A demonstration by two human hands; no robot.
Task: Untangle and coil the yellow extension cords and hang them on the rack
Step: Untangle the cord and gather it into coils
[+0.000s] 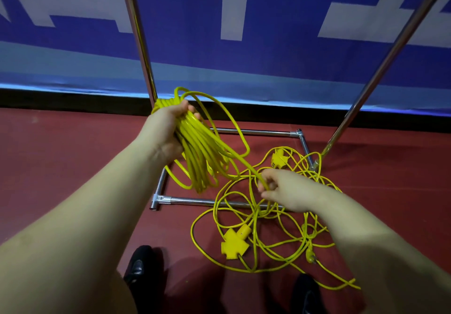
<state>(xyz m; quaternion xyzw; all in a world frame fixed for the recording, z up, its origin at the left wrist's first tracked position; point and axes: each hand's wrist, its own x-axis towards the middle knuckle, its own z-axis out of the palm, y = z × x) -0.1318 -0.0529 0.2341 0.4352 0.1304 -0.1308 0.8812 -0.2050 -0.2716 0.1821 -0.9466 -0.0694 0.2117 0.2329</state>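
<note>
Two bare hands work over a mess of glossy yellow cord on a dull red floor. The left hand has its fingers curled tight round a thick coil of smooth, round cord, many long loops bunched at the grip and hanging down in a narrow oval, with a couple of looser loops swinging out to the right. One strand runs from that coil down to the right hand, which pinches it between thumb and bent fingers, the rest of the hand loosely closed. Below and around the right hand lies the tangle, thin loops crossing one another in wide, springy curves on the floor, some draped over the near bar of the rack. A chunky, matte, cross-shaped socket block with a stubby cylinder neck sits at the near edge of the tangle; a second block of the same kind lies farther off, just beyond the right hand. A small plug rests to the right of the near block. The rack is polished chrome tube: a rectangular base with clamp joints at the corners, and two shiny uprights rising far left and far right. Behind it hangs a blue banner with pale blocky shapes. Black shoes show at the near edge.
</note>
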